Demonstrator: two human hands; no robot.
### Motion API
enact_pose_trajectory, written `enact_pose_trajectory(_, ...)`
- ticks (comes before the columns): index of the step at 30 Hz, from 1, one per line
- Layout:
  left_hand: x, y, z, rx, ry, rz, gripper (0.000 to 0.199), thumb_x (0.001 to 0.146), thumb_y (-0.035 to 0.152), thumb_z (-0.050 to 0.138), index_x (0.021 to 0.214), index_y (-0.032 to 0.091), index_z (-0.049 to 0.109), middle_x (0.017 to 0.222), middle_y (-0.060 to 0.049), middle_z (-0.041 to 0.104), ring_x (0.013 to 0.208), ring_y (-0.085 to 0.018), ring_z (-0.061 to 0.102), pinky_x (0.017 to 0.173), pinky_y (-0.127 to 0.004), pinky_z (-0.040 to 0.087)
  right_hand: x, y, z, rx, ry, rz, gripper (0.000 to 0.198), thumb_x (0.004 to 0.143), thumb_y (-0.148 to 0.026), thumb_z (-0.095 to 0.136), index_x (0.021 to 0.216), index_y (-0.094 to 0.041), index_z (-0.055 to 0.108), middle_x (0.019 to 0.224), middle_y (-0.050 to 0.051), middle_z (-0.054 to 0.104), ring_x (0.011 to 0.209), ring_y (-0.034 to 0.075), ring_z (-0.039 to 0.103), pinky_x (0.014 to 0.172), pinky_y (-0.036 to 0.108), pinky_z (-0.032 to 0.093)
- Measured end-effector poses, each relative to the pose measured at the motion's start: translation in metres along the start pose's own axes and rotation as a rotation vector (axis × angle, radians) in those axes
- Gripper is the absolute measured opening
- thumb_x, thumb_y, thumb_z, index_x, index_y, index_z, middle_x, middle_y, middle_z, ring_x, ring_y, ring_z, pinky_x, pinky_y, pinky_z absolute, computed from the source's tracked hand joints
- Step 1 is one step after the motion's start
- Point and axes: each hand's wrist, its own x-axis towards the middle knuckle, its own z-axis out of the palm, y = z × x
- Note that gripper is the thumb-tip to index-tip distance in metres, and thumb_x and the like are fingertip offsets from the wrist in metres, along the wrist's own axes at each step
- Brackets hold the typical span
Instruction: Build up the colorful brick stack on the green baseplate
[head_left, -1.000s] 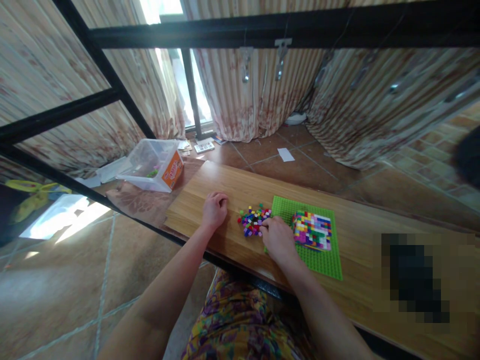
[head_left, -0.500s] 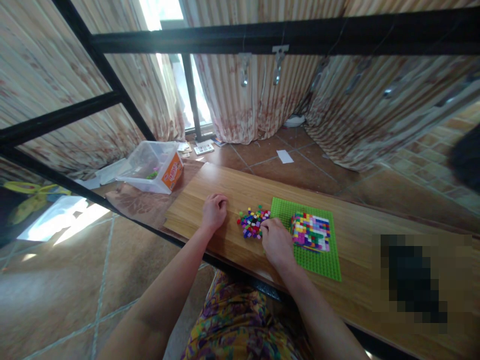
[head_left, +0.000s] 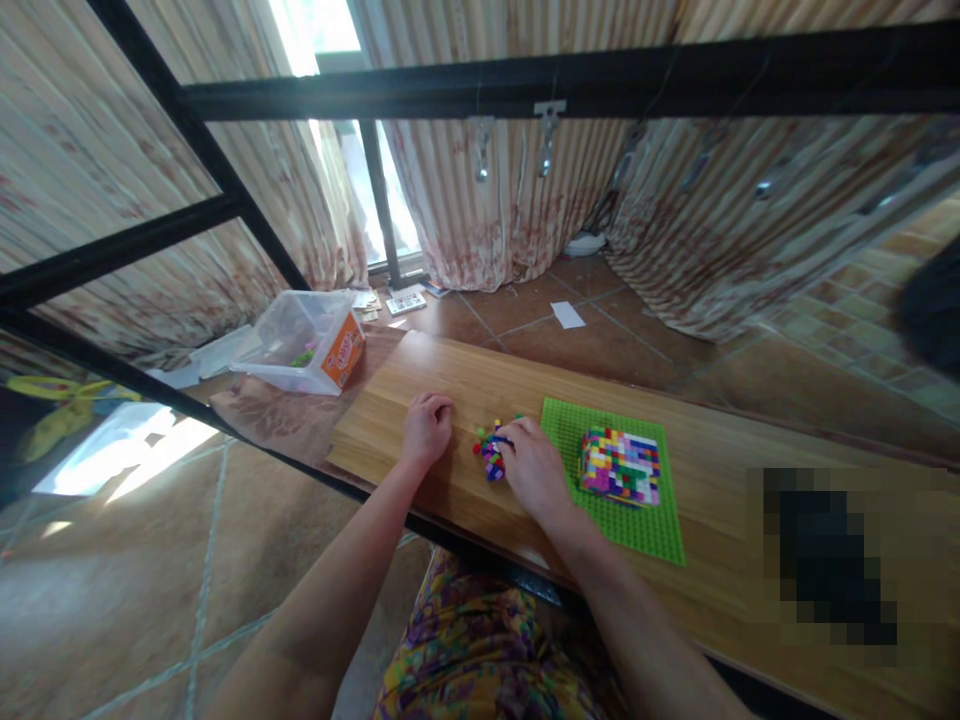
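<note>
A loose pile of small coloured toy bricks (head_left: pixel 491 460) lies on the wooden bench. My right hand (head_left: pixel 532 465) is over the pile's right side, its fingers bent down among the bricks; whatever is between the fingertips is too small to make out. To the left of the pile, my left hand (head_left: pixel 427 428) rests on the wood with its fingers curled in, hiding anything inside. Right of my right hand lies a green studded baseplate (head_left: pixel 637 540). A block built of many-coloured bricks (head_left: pixel 621 466) stands on it.
A clear plastic box (head_left: pixel 289 350) with an orange label stands beyond the bench's left end. Black metal bars (head_left: pixel 480 92) cross in front of the curtains (head_left: pixel 510 220). A blurred-out dark patch (head_left: pixel 829 560) covers the right part of the bench (head_left: pixel 720 500).
My right hand has moved left, from the edge of the baseplate onto the brick pile, covering more of it. My left hand has stayed in place. The view has shifted slightly.
</note>
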Motion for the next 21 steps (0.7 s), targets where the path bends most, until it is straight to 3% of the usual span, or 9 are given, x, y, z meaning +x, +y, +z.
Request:
enact_pose_trajectory(2,0.000,-0.001,0.000,0.000,0.005,0.002,0.019,0.082,0.013,0.052,0.079,0.019,0.070,0.092,-0.006,0.070,0.092,-0.021,0.061,0.089,-0.035,0.049,-0.008,-0.006,-0.007,0.155,0.030,0.039,0.018,0.088,-0.022,0.051,0.092,-0.020,0.068,0.095,0.005,0.066,0.091,0.017,0.062,0.087,0.032,0.047)
enact_pose_trajectory(6,0.001,-0.003,0.001,-0.005,0.011,0.022,0.020,0.082,0.013,0.051,0.080,0.019,0.070,0.093,-0.007,0.070,0.092,-0.021,0.062,0.089,-0.036,0.049,-0.030,-0.016,-0.024,0.685,0.025,0.220,0.025,0.087,-0.036,0.053,0.099,-0.017,0.066,0.071,0.000,0.064,0.058,0.012,0.056,0.056,0.025,0.046)
enact_pose_trajectory(10,0.001,-0.005,0.001,-0.004,0.013,0.034,0.020,0.083,0.015,0.050,0.081,0.019,0.070,0.093,-0.008,0.070,0.092,-0.022,0.062,0.090,-0.038,0.050,-0.057,-0.015,-0.044,1.047,0.089,0.383,0.034,0.077,-0.045,0.068,0.098,-0.019,0.068,0.069,-0.001,0.063,0.053,0.009,0.051,0.045,0.021,0.040)
enact_pose_trajectory(15,0.002,-0.009,0.001,0.004,0.007,0.040,0.019,0.082,0.018,0.051,0.082,0.019,0.070,0.093,-0.008,0.070,0.093,-0.023,0.062,0.089,-0.038,0.050,-0.090,0.002,-0.073,1.152,0.208,0.541,0.036,0.067,-0.043,0.079,0.094,-0.021,0.073,0.069,-0.001,0.064,0.054,0.008,0.052,0.048,0.020,0.043)
enact_pose_trajectory(21,0.005,-0.011,0.001,0.027,0.004,0.047,0.020,0.082,0.020,0.050,0.083,0.018,0.070,0.094,-0.009,0.071,0.093,-0.024,0.063,0.090,-0.039,0.050,-0.111,0.047,-0.101,0.960,0.470,0.504,0.039,0.065,-0.042,0.080,0.095,-0.019,0.072,0.067,0.001,0.064,0.055,0.010,0.054,0.048,0.022,0.045)
